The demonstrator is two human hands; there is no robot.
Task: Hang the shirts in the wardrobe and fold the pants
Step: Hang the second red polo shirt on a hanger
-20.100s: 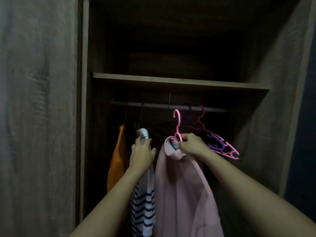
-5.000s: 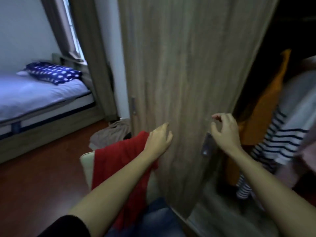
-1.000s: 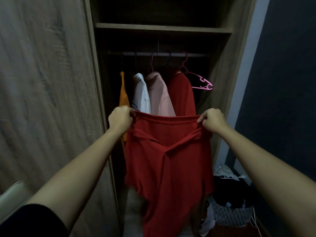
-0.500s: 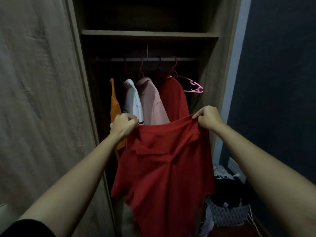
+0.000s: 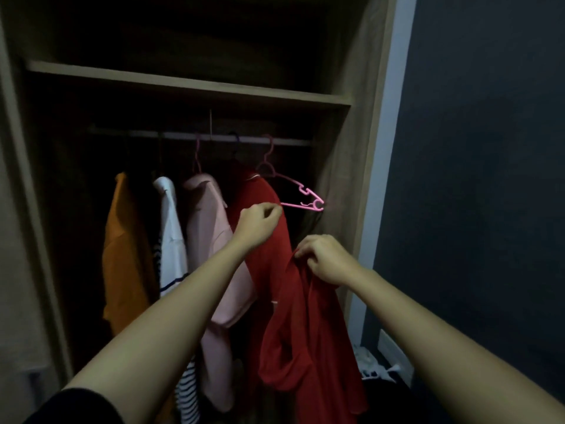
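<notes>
Shirts already fill most of the wardrobe rail point(image 5: 198, 136): an orange shirt point(image 5: 125, 255), a white striped shirt point(image 5: 171, 240), a pale pink shirt point(image 5: 208, 234) and a red shirt point(image 5: 263, 215). One loose red shirt point(image 5: 305, 347) remains, bunched in the closed right hand point(image 5: 327, 260). The left hand point(image 5: 260, 221), fingers half curled and holding nothing, reaches toward the empty pink plastic hanger point(image 5: 293, 191) (the last free one visible). No pants show, so folding presumably remains.

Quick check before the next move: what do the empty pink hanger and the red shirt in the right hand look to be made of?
Empty pink hanger: likely moulded plastic, smooth, with notched end hooks. Red shirt held by the right hand: soft matte fabric, draping in limp folds; the weave is unclear in this dim light.
</notes>
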